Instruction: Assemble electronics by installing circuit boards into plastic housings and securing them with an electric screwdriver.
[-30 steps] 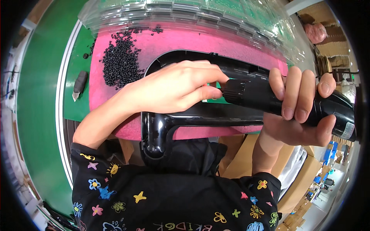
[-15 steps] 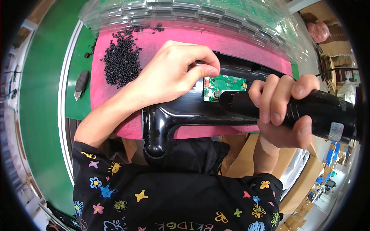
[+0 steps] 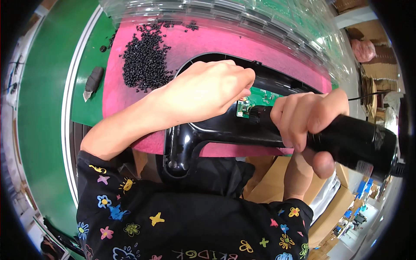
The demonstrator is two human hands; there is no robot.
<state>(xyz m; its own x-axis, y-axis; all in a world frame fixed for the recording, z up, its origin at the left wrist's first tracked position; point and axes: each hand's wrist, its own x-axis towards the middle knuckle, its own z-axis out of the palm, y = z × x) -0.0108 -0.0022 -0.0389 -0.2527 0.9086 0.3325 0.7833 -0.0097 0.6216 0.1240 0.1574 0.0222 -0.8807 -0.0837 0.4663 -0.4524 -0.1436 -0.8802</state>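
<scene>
A glossy black plastic housing [image 3: 229, 131] lies open side up, with a green circuit board [image 3: 265, 95] inside it. My right hand [image 3: 305, 119] is wrapped round the body of a black electric screwdriver [image 3: 357, 145]. The tool lies nearly level, its nose at the lower left part of the board; the tip is hard to make out. My left hand [image 3: 212, 89] is closed in a pinch over the board's left end, its wrist above the housing. Whatever is between those fingertips, if anything, is hidden.
A heap of small black screws [image 3: 145, 60] lies on the pink mat [image 3: 117, 93] to the left. Beyond it, on the green surface, is a tape-wrapped knife [image 3: 93, 82]. Clear plastic trays [image 3: 242, 19] are stacked at the back. A cardboard box [image 3: 277, 184] stands below right.
My left hand has turned knuckles up, its fingertips now further down and hidden. The screwdriver has shifted slightly right and its back end has tilted lower in the picture.
</scene>
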